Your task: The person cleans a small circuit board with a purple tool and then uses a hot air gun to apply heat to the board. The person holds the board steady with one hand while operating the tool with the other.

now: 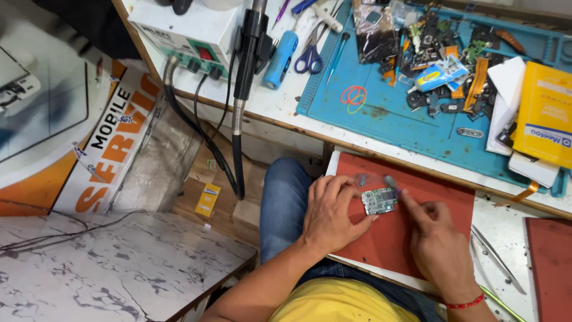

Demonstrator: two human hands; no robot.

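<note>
Circuit board [379, 201], small and green, lies on a red mat [441, 203] on the person's lap board. Left hand [330, 214] pinches its edge with bent fingers. Right hand [438, 244] holds a thin tool [391, 182], its tip touching the board's top. Up on the blue work mat [381, 113] sit a yellow flat box [545, 113], a white packet [506, 83] and a heap of small parts [435, 53]. An orange and white sign [113, 143] leans far left, below the white machine [185, 33]
</note>
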